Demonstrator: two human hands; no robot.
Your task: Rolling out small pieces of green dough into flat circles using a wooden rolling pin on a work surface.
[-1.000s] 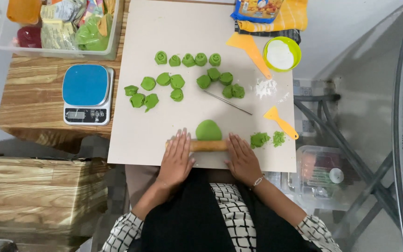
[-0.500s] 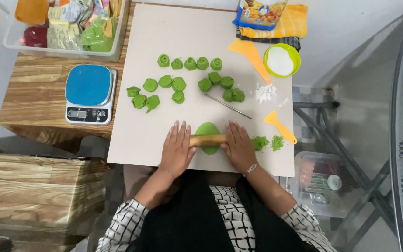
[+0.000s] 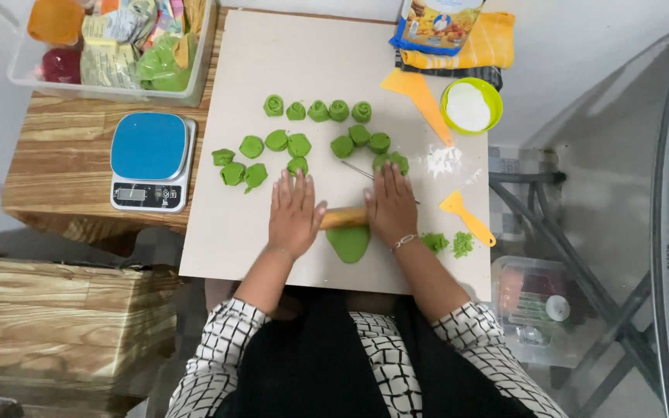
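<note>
A wooden rolling pin (image 3: 344, 217) lies across the near part of a pale work board (image 3: 272, 70). My left hand (image 3: 294, 214) presses flat on its left end and my right hand (image 3: 391, 206) on its right end, fingers stretched out. A flattened piece of green dough (image 3: 349, 243) shows just behind the pin, toward me. Several small green dough pieces (image 3: 296, 144) and rolled green spirals (image 3: 317, 110) lie in rows beyond my fingers. A thin metal skewer (image 3: 355, 169) lies between my hands, partly hidden.
Left of the board stands a blue kitchen scale (image 3: 151, 159) and a clear bin of packets (image 3: 114, 46). To the right are two orange scrapers (image 3: 466, 217), a green bowl of flour (image 3: 470, 105), spilled flour (image 3: 444, 160), green dough scraps (image 3: 447, 243) and a yellow cloth (image 3: 489, 42).
Both hands have pushed the rolling pin away from me over the dough. The flattened dough now shows on the near side of the pin.
</note>
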